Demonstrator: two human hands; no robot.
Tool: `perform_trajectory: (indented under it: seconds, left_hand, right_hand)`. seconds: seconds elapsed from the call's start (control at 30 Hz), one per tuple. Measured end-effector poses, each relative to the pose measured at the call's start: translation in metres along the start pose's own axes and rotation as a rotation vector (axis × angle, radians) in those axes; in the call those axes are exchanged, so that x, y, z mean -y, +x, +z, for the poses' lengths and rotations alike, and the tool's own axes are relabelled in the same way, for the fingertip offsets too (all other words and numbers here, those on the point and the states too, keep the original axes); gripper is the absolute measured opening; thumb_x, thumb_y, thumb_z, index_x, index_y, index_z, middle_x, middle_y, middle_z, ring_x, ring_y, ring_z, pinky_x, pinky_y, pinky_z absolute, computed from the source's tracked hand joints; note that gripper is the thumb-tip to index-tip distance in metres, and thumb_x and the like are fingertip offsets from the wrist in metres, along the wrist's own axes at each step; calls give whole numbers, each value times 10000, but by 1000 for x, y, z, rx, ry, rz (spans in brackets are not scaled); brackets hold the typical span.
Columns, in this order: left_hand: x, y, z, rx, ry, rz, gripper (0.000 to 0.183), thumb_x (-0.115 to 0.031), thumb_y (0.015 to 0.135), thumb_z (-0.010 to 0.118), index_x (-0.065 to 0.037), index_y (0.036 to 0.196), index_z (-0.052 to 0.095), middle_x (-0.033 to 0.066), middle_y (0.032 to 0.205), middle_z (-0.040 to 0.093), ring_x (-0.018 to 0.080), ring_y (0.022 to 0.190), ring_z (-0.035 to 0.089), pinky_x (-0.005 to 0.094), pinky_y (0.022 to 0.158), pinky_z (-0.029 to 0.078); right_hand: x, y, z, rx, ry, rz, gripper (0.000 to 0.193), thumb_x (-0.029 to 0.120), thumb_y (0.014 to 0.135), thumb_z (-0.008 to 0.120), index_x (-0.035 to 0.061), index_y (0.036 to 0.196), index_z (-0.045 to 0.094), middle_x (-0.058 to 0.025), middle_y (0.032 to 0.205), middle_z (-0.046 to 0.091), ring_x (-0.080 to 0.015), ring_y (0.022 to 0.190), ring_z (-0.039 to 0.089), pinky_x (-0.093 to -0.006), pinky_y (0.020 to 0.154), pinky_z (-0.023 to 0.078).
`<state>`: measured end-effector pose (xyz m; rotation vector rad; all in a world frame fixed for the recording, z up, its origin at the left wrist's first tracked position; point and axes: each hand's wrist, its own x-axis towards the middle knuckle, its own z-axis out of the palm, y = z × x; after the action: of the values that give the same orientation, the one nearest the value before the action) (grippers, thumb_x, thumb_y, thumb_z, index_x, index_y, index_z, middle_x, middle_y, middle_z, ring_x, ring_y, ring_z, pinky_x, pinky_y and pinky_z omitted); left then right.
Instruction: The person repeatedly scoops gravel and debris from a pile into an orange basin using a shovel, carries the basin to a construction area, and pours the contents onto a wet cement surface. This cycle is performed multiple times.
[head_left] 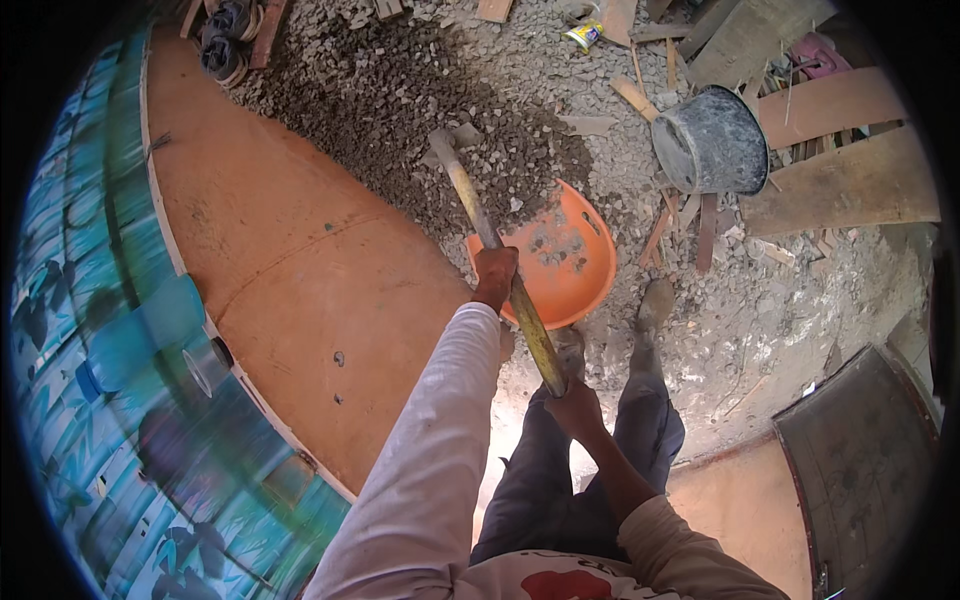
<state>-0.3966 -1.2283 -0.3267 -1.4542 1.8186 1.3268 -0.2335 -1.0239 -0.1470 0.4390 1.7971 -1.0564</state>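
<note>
Both the left grip (495,276) and right grip (577,408) are clasping a wooden handle (537,335).
It is running from 5 to 11 o'clock, its head (444,147) reaching over dark gravel (380,90); the orange basin (590,278) is lying at 2 o'clock from the nearer, left grip. The handle is hiding part of its rim; any blade is escaping view.

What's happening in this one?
A person grips a long-handled tool with both hands, the left hand nearer its head and the right hand close to the near end. The head is over the dark gravel. An orange pan with some gravel in it sits by the feet, and a dark bucket is off to the right.
</note>
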Motion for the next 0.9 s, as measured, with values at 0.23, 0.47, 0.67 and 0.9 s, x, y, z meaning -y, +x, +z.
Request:
perform_trajectory:
  seconds: [0.23, 0.47, 0.67, 0.9]
  left_hand:
    - [147, -132, 45, 40, -300, -152, 130, 10, 783, 627, -20, 885, 553, 64, 640, 543, 174, 471, 535, 344, 432, 463]
    - [38, -116, -6, -66, -409, 105, 161, -3, 789, 611, 9, 913, 510, 62, 608, 535, 165, 441, 523, 312, 409, 426]
    - [-163, -35, 3, -234, -458, 455, 240, -9, 795, 623, 90, 970, 491, 100, 624, 568, 183, 436, 540, 314, 394, 424]
    - [-153, 77, 87, -337, 288, 651, 131, -47, 778, 645, 22, 885, 677, 147, 707, 659, 265, 604, 658, 394, 565, 526]
  right_hand:
    - [-144, -90, 25, 69, -152, 137, 388, 269, 745, 672, 34, 1033, 561, -208, 841, 668, -406, 803, 663, -505, 721, 523]
    - [-106, -9, 11, -77, -157, -251, 363, 239, 747, 707, 55, 1034, 582, -185, 790, 668, -390, 767, 662, -485, 694, 529]
    - [28, 159, -69, -61, -61, -376, 455, 242, 729, 732, 18, 1105, 610, -207, 926, 674, -365, 886, 662, -440, 796, 513]
    - [7, 179, -73, -90, 217, -260, 412, 200, 740, 724, -37, 1055, 604, -154, 823, 662, -256, 729, 651, -382, 700, 506]
